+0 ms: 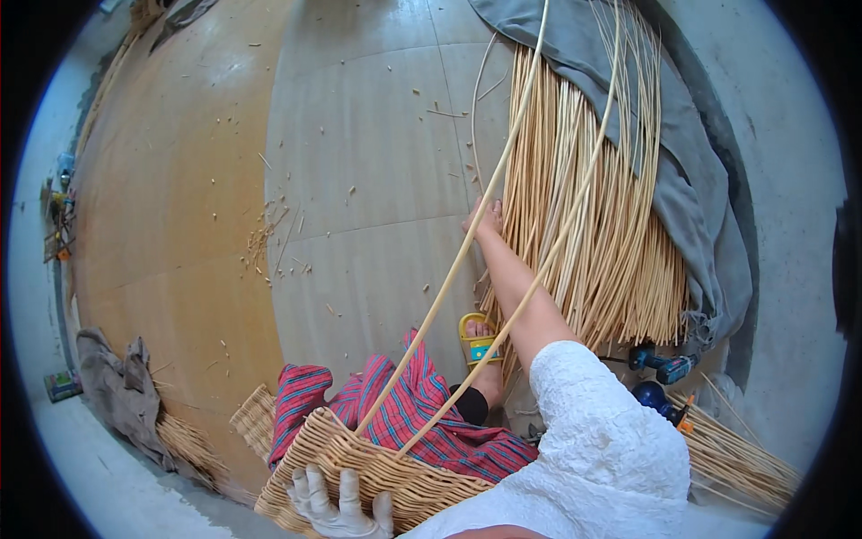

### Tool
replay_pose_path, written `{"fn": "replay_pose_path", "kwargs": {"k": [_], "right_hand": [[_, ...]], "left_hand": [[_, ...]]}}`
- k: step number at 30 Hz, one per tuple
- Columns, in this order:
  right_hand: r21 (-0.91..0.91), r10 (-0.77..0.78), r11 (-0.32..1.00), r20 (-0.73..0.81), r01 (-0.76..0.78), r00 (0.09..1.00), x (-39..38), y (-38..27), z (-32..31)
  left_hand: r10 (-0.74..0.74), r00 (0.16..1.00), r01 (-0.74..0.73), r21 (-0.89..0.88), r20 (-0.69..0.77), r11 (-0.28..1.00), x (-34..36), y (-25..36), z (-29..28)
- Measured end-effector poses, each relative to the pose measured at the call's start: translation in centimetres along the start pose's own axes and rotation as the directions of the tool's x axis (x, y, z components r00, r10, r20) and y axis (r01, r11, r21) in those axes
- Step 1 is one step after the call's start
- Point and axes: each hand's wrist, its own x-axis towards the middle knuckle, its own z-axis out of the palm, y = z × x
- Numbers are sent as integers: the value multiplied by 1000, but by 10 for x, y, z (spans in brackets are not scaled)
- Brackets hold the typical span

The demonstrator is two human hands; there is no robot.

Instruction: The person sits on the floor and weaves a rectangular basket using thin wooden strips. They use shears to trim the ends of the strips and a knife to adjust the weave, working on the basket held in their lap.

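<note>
A woven rattan basket (422, 490) leans across my lap, with two long, thick rattan rods (445, 286) rising from its upper edge. My left hand (337, 508), in a whitish glove, lies on the woven wall with its fingers spread. Stretched far forward, my bare right hand (486, 219) is at the left edge of a big spread of rattan canes (584, 225). Its fingers are closed at the lower end of a thin, curved cane (476, 117); the rods partly cover them. Under the basket is a red plaid cloth (395, 395) over my lap.
A grey cloth (691, 198) covers the canes' far and right side. A cordless drill (663, 363) lies near my right elbow, beside another cane bundle (741, 458). Cane offcuts (260, 238) litter the floor. A dark cloth (121, 386) covers more canes at left. My foot wears a yellow sandal (478, 350).
</note>
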Motion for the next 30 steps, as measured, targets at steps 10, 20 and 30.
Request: {"fn": "replay_pose_path", "kwargs": {"k": [10, 20, 30], "right_hand": [[759, -221, 597, -158, 262, 962, -53, 82, -13], [812, -769, 279, 508, -512, 387, -333, 228, -17], [678, -748, -662, -580, -318, 322, -530, 121, -160]], "left_hand": [[63, 998, -62, -95, 6, 994, 1, -6, 2], [-24, 999, 18, -164, -31, 986, -3, 9, -10], [-47, 987, 11, -228, -152, 974, -7, 15, -9]]}}
